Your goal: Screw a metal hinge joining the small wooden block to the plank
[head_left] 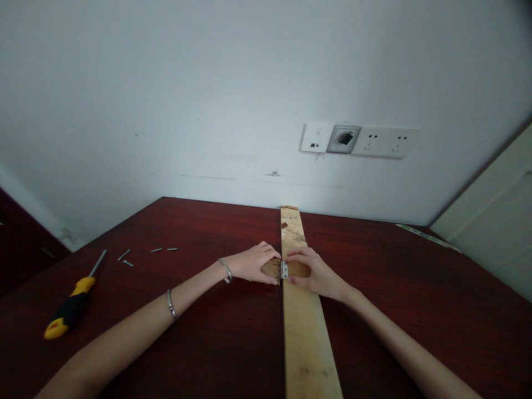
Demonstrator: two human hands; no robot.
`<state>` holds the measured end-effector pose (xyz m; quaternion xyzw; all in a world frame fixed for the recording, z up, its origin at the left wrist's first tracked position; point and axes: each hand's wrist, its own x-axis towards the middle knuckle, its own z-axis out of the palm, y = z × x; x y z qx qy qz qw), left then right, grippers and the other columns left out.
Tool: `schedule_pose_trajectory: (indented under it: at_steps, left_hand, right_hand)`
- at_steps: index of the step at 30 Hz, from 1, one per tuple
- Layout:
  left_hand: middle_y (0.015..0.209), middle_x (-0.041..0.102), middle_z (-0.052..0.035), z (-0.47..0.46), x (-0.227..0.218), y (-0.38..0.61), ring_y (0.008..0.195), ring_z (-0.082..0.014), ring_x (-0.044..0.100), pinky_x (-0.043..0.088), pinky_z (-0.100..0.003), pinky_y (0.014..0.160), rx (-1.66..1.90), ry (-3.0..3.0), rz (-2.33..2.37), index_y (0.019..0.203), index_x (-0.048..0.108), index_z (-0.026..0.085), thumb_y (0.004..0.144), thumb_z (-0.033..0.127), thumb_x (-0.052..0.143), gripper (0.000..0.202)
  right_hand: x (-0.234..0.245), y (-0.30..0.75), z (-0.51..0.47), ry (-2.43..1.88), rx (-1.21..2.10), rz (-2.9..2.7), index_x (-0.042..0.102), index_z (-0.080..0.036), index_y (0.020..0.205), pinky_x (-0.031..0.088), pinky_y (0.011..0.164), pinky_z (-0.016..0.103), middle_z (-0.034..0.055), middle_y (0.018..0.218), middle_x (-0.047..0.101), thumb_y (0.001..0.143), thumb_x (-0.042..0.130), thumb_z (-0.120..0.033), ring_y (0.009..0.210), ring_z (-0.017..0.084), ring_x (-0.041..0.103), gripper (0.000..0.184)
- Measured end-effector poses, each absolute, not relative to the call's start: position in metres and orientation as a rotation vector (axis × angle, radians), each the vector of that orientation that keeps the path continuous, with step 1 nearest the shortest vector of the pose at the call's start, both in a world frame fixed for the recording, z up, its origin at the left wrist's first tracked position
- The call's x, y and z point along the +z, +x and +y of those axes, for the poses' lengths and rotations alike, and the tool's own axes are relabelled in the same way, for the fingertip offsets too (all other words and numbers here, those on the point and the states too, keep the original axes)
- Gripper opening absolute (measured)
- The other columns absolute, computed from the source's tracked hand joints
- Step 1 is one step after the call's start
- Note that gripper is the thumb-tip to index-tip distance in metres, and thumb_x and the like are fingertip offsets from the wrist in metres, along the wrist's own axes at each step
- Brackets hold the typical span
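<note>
pale plank point(306, 338) on dark red table point(216, 343), white wall point(187, 100)

I have a single view, from a camera worn on the head. It sits above and behind the grip, where the left hand point(252, 264), closed on a small brown block point(270, 269), meets the right hand point(319, 275) at the hinge point(284, 270). It faces forward and down along the plank point(306, 338), towards the wall beyond the grip. The grip lies just below mid-frame, fairly close, with both forearms reaching in from the lower edge. The view is wide: a screwdriver point(71, 306) shows well left of the grip, and wall sockets point(359, 140) high beyond it.
</note>
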<state>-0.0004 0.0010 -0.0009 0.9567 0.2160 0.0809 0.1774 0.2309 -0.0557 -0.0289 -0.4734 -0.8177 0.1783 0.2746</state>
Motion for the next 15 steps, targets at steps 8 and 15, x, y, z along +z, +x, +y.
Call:
schedule_pose_trajectory:
  at_steps: [8, 15]
  left_hand:
    - [0.108, 0.056, -0.0092, -0.0004, -0.0053, 0.0035, 0.103, -0.0245, 0.049, 0.043, -0.036, 0.090, 0.314, 2.701, 0.645, 0.112, 0.056, 0.017, 0.073, 0.045, 0.073, 0.051]
    - [0.106, 0.057, -0.0080, -0.0006, -0.0088, 0.0040, 0.104, -0.0235, 0.048, 0.042, -0.036, 0.092, 0.402, 2.696, 0.648, 0.108, 0.058, 0.018, 0.077, 0.043, 0.071, 0.042]
  right_hand:
    - [-0.0298, 0.2310, -0.0552, -1.261, 0.446, -2.212, 0.065, -0.024, 0.108, 0.040, 0.098, 0.047, 0.0079, 0.115, 0.060, 0.074, 0.070, -0.040, 0.111, 0.027, 0.052, 0.038]
    - [-0.0298, 0.2295, -0.0559, -1.265, 0.436, -2.195, 0.066, -0.024, 0.106, 0.041, 0.097, 0.047, 0.0080, 0.115, 0.061, 0.074, 0.070, -0.039, 0.110, 0.027, 0.053, 0.035]
